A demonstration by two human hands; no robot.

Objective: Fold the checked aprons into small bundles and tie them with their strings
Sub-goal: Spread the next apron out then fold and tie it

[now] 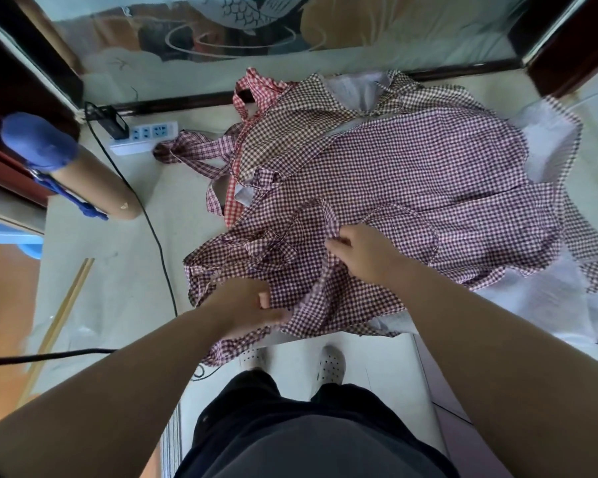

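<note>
A purple-and-white checked apron [411, 188] lies spread and rumpled on the pale table [125, 288], on top of a heap. Under it at the back lie a brown checked apron [290, 115] and a red checked apron [252, 88], with loose checked strings [194, 150] trailing left. My left hand [249, 305] grips the purple apron's near edge at the table front. My right hand [363, 253] pinches a raised fold of the same apron near its middle.
A white power strip [145, 136] with a black plug and cable [152, 232] lies at the left. A cardboard tube with a blue cap [66, 167] and a pair of chopsticks [59, 319] lie further left. White cloth [549, 143] shows at the right.
</note>
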